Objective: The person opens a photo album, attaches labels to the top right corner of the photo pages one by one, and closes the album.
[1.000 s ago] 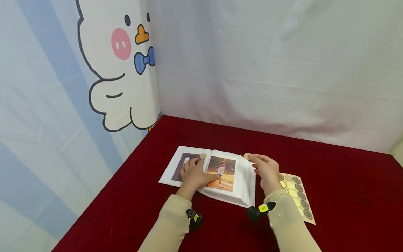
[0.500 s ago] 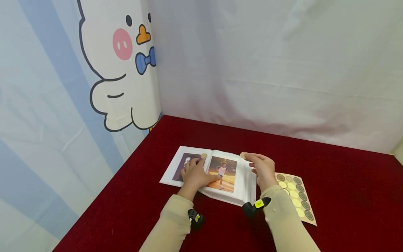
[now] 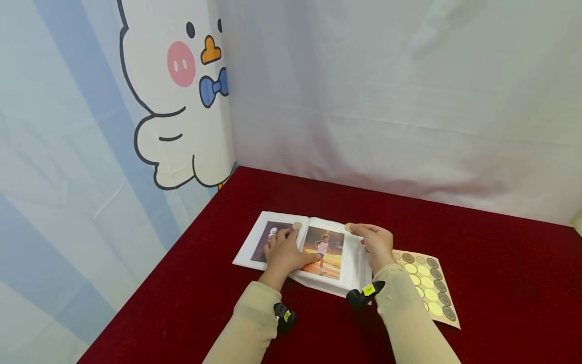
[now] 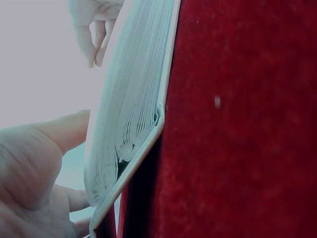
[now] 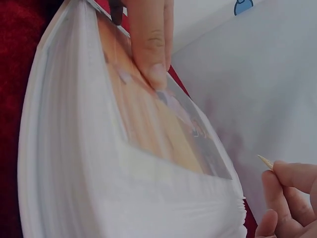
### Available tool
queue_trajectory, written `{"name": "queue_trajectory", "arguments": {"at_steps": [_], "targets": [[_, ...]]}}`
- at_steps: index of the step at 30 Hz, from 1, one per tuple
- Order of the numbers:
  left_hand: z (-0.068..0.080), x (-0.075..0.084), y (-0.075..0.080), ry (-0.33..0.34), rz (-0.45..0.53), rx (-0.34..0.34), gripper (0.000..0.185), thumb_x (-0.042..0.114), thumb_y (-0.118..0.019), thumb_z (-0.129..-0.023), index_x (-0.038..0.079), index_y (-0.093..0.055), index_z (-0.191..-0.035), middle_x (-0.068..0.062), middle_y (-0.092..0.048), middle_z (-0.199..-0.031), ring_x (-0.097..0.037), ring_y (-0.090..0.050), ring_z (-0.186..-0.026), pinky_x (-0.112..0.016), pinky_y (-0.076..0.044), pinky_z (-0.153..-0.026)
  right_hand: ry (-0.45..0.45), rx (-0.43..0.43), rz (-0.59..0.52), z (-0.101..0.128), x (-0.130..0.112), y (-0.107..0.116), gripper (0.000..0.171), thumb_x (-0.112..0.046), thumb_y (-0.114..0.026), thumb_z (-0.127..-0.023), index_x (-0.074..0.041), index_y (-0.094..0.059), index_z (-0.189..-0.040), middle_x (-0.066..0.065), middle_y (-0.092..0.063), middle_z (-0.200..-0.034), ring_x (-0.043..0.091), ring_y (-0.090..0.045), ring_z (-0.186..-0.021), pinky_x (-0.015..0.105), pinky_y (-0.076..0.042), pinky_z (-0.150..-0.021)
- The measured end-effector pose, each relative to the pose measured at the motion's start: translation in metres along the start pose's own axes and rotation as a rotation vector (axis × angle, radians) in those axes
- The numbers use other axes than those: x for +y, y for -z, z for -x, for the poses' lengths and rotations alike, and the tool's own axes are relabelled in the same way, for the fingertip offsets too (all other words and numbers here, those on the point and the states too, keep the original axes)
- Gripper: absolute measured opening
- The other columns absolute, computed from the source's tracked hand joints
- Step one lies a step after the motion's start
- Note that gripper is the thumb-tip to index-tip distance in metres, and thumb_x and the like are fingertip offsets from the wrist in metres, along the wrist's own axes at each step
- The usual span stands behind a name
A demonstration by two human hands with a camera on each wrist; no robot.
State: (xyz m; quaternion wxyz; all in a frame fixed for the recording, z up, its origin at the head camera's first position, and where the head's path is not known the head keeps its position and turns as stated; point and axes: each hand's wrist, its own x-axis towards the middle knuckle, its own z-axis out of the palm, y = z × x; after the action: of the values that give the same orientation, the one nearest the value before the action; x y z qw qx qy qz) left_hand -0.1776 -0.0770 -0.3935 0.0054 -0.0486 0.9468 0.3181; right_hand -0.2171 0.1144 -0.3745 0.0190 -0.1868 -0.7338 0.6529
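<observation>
One round sticker being pinched by right hand above album's right page; left hand pressing flat, fingers relaxed. Next likely calls for pressing it down.

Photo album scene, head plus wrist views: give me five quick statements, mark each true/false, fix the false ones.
1. The left hand rests on the open photo album. True.
2. The right hand pinches a round sticker at its fingertips. True.
3. The sticker sheet lies left of the album. False: it lies to the right, partly under the right sleeve.
4. The album is closed. False: it lies open, with a photo of a running child on the right page.
5. The table cover is blue. False: it is red.
</observation>
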Motion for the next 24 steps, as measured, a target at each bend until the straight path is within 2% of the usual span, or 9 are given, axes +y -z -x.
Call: {"name": "queue_trajectory", "arguments": {"at_steps": [4,11,17,24], "targets": [[0.001,0.001,0.0,-0.003,0.004,0.004,0.088,0.053,-0.075,-0.069,0.013,-0.042,-0.141,-0.014,-0.035,-0.138,-0.036,-0.026,-0.128,-0.055,-0.019,-0.101,0.013,-0.002,-0.001,-0.002,0.001,-0.003,0.025,-0.019,-0.074,-0.078,-0.001,-0.071,-0.095,-0.005,-0.067,-0.072,0.018,-0.05,-0.089,0.03,-0.04,-0.075],[0.0,0.001,-0.001,-0.005,-0.008,-0.001,0.088,0.053,-0.075,-0.069,0.014,-0.042,-0.141,-0.013,-0.035,-0.138,-0.034,-0.026,-0.128,-0.054,-0.02,-0.102,0.021,0.045,0.024,-0.005,0.005,-0.009,0.021,-0.013,-0.075,-0.075,0.001,-0.071,-0.09,-0.004,-0.064,-0.072,0.016,-0.047,-0.078,0.026,-0.036,-0.061],[0.0,0.001,-0.001,-0.004,-0.018,0.001,0.088,0.053,-0.075,-0.069,0.014,-0.042,-0.141,-0.013,-0.035,-0.138,-0.033,-0.026,-0.129,-0.054,-0.02,-0.102,0.019,0.063,0.038,-0.009,0.006,-0.013,0.023,-0.012,-0.076,-0.074,0.003,-0.071,-0.091,0.004,-0.064,-0.083,0.018,-0.047,-0.084,0.024,-0.036,-0.062],[0.0,0.001,0.0,-0.007,-0.015,0.003,0.088,0.053,-0.075,-0.069,0.014,-0.042,-0.141,-0.014,-0.035,-0.138,-0.034,-0.026,-0.129,-0.053,-0.019,-0.102,0.02,0.087,0.101,-0.01,0.009,-0.015,0.023,-0.013,-0.075,-0.073,0.003,-0.071,-0.09,0.007,-0.062,-0.088,0.018,-0.045,-0.079,0.023,-0.036,-0.056]]}}
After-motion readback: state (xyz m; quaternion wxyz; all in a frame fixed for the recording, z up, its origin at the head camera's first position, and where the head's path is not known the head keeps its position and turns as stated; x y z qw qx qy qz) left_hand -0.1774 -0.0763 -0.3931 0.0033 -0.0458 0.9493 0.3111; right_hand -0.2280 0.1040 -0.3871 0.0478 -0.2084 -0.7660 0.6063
